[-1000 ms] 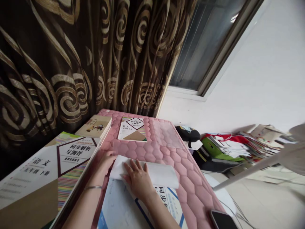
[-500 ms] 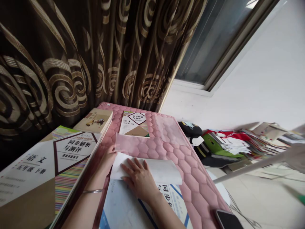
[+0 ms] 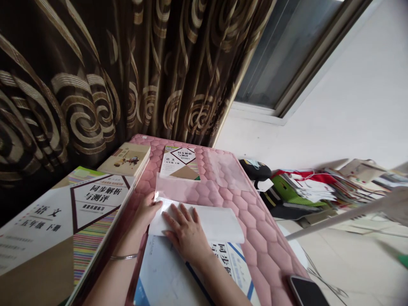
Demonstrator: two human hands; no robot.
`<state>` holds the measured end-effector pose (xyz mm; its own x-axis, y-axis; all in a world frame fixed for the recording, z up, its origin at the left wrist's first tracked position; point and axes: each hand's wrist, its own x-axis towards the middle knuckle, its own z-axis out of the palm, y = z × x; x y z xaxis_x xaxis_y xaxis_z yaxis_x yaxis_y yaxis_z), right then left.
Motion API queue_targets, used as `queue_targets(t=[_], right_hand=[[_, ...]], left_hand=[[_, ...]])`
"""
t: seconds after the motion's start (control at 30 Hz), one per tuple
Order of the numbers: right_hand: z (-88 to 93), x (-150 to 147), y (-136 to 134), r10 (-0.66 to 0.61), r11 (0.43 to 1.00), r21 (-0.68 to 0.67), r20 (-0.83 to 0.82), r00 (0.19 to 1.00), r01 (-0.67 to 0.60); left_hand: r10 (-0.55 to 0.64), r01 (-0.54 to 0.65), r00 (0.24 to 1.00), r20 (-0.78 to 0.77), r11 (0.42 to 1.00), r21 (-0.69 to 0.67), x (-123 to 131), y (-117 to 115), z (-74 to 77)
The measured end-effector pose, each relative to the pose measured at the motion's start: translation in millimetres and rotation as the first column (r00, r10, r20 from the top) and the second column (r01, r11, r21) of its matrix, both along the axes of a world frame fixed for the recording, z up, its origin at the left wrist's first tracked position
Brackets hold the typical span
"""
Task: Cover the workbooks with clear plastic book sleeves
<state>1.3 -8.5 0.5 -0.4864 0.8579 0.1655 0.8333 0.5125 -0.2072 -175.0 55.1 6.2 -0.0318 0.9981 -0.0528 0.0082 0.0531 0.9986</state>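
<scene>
A blue-and-white workbook lies in front of me with a white flap across its far end. My right hand rests flat on this flap, fingers spread. At the flap's far left corner, my left hand pinches the edge of a clear plastic sheet, which stands up slightly beyond the flap. A metal bracelet circles my left wrist. Just past the plastic sheet lies another workbook, partly covered by the film.
Larger workbooks and a tan book are stacked at left. A second clear sheet lies on the pink quilted tabletop. A phone sits at the near right edge. Bags and papers pile up beyond the right side.
My left hand has shifted slightly up and its thumb now shows over the flap's corner. The plastic sheet's far edge has risen a little. My right hand stays flat on the flap.
</scene>
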Motion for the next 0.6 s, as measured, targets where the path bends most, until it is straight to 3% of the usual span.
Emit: queue_targets(t=[0.17,0.27,0.43,0.53,0.6], right_hand=[[2.8,6.7,6.9,-0.022,0.999,-0.025,-0.025,0.999,0.022],[9.7,24.9,17.6,-0.229,0.97,-0.08,-0.005,0.973,0.228],[6.8,80.0,36.8,-0.592,0.796,-0.127,0.036,0.805,0.591],[-5.4,113.2,44.5,-0.729,0.684,-0.19,-0.142,0.67,0.704],[-13.0,129.8,48.0,-0.761,0.646,-0.296,-0.323,0.563,0.703]], left_hand=[[0.149,-0.161,0.969,-0.197,0.986,-0.049,2.0,3.8,-14.5],[0.171,-0.205,0.937,-0.304,0.975,-0.082,2.0,8.8,-24.6],[0.206,-0.238,0.922,-0.328,0.969,-0.06,1.9,13.3,-32.9],[0.218,-0.235,0.919,-0.328,0.972,-0.012,3.4,11.3,-29.4],[0.218,-0.224,0.923,-0.317,0.974,0.018,4.6,9.3,-24.0]])
